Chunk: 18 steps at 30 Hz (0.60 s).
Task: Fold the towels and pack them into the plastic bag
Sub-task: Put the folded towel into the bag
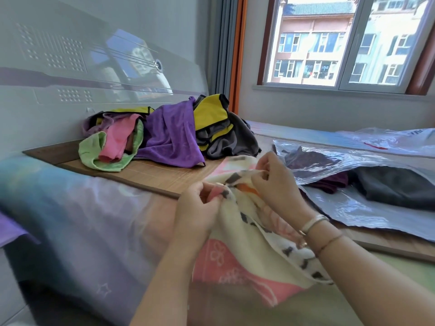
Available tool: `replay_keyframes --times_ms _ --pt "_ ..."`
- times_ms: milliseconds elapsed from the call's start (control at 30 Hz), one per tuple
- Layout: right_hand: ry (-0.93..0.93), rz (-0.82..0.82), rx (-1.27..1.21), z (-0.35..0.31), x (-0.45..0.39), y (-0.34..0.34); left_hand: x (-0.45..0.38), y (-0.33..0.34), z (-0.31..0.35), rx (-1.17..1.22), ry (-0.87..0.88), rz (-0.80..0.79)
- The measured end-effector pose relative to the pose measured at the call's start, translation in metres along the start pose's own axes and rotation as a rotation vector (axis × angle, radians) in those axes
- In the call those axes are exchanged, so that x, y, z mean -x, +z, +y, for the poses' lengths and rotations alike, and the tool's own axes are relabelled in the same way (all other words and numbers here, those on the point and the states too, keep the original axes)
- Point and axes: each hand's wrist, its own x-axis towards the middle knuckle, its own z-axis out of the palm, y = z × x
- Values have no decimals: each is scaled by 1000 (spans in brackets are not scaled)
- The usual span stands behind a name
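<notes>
Towel (237, 252), cream and pink, lies soft and limp in the near middle; my left hand (200, 208) and right hand (275, 182) pinch its top hem, the surest hold, plastic bag (353, 203) lying right.

A: What is the cream and pink towel (237, 234) made of?

B: Soft matt cloth with a fluffy, looped nap, printed with grey marks and pink flowers.

A: And the plastic bag (353, 161), right of that towel?

B: Thin clear plastic, glossy and crinkled, catching the window light; dark matt cloth shows through it.

A: The pile behind the towel?

B: All cloth: the purple towel (171, 135) has a slight sheen, the green towel (94, 156) and pink towel (115, 142) look matt and plush.

A: Under the pile?

B: A woven mat (150, 172), brown, finely ribbed, matt. The wristband (313, 223) looks like polished metal.
</notes>
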Motion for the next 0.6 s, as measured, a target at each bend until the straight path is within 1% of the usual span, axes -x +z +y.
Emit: replay_keyframes --times_ms 100,167,233,333,400,467,567,600 --pt "57 -110 -164 -10 17 -28 6 2 2 27 37 -7" --pt "63 -195 -150 -14 26 -40 9 5 -1 -14 58 -24" --pt "-19 -255 17 -14 34 -45 14 7 -3 -40 81 -21" --pt "-195 -239 452 -12 46 -47 19 5 -6 -7 76 -17" --pt "-201 -242 634 -12 48 -49 21 3 -6 17 69 -43" --pt "-193 -232 720 -13 45 -49 22 2 -6 60 79 -79" --pt "-157 -169 679 -14 39 -52 26 3 0 112 67 -127" --pt "-211 -142 642 -13 38 -52 28 3 3 124 68 -132"
